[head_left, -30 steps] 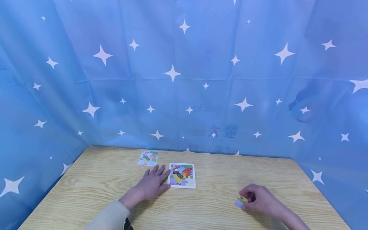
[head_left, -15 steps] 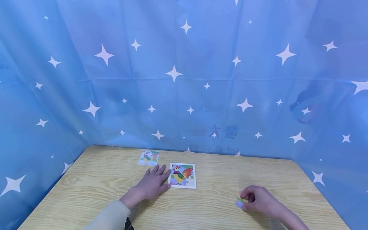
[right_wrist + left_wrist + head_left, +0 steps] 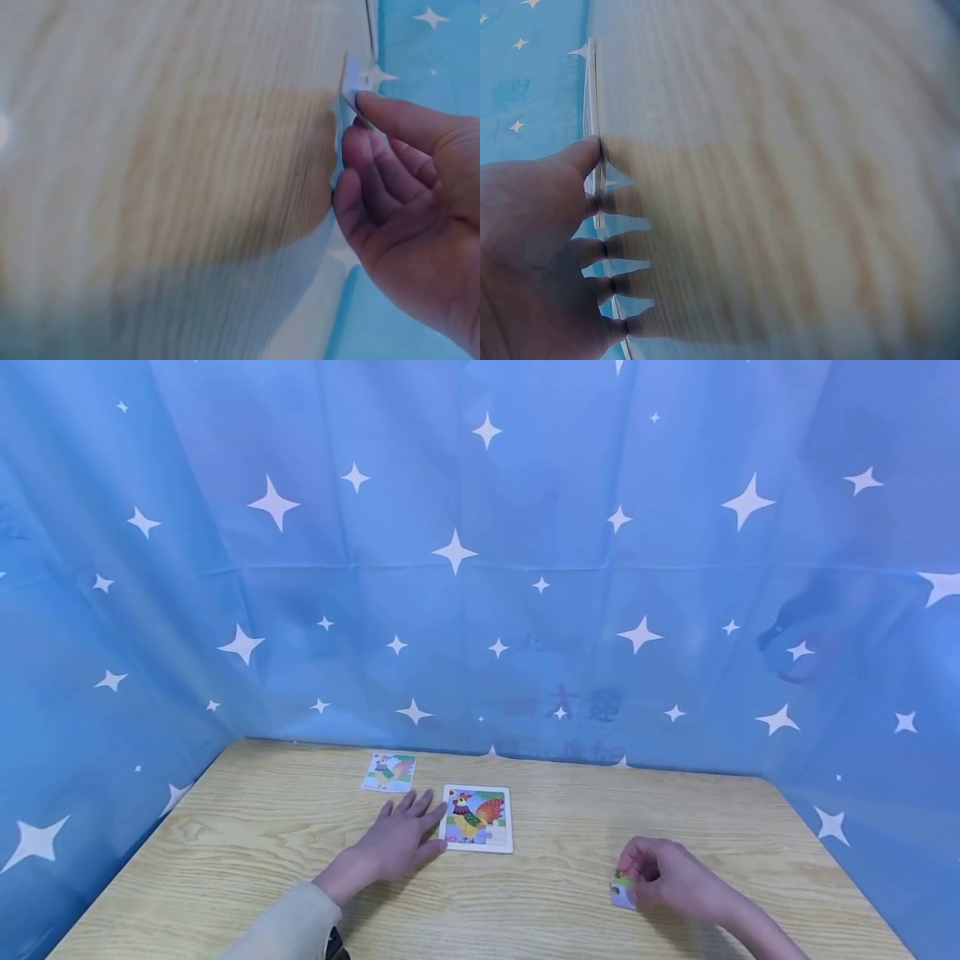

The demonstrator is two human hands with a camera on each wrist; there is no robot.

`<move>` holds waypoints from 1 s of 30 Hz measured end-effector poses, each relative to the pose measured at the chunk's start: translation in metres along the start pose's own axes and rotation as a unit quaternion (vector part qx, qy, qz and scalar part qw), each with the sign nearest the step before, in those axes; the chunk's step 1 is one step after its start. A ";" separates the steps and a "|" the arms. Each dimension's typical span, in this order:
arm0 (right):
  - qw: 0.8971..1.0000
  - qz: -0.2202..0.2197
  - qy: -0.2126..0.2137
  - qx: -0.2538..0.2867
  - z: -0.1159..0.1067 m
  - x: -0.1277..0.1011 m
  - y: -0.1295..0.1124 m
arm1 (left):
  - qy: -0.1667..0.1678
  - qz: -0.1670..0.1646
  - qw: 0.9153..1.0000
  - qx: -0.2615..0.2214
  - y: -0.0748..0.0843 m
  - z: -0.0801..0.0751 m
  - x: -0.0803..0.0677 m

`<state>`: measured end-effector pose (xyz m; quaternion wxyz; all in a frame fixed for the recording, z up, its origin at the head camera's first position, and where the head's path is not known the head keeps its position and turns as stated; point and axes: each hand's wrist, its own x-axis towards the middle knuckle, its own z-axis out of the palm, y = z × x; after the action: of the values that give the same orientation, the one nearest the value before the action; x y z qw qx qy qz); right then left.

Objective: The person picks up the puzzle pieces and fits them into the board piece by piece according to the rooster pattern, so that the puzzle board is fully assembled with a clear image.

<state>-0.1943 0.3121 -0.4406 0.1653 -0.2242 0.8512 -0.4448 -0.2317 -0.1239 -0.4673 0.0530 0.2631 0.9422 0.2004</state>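
On the table lies a white-framed jigsaw puzzle (image 3: 480,818) with a rooster picture; its lower right corner shows pale. My left hand (image 3: 399,839) rests flat with spread fingers, its thumb and fingertips touching the left edge of the frame. In the left wrist view the same hand (image 3: 540,247) is seen along the tabletop, fingertips down at the frame's edge. To the right, my right hand (image 3: 667,877) pinches a green and lilac puzzle piece (image 3: 622,893) between thumb and fingers. The right wrist view shows this piece (image 3: 351,79) tilted up from the table, held near its edge.
A square picture card (image 3: 388,772) with the same rooster lies behind the left hand, left of the frame. The wooden table (image 3: 555,877) ends at a blue star-patterned curtain (image 3: 555,635) at the back and sides.
The right fingers have shifted slightly on the puzzle piece, and it is turned, showing more of its lilac part. My left hand stays against the frame.
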 end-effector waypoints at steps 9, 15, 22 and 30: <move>1.000 -0.012 -0.005 0.002 0.005 0.025 -0.015 | -0.004 0.003 1.000 -0.001 0.005 -0.005 -0.004; 0.999 -0.035 0.007 -0.023 0.012 0.042 -0.026 | -0.004 0.002 1.000 0.001 0.004 -0.005 -0.004; 0.998 -0.046 0.030 -0.027 0.020 0.058 -0.030 | 0.000 0.002 1.000 0.003 0.001 0.000 -0.001; 0.995 -0.069 0.053 -0.044 0.031 0.077 -0.039 | -0.001 0.000 1.000 -0.003 0.005 -0.004 -0.004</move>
<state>-0.2352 0.2307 -0.4317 0.0791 -0.2656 0.8601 -0.4282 -0.2271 -0.1234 -0.4623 0.0548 0.2630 0.9417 0.2025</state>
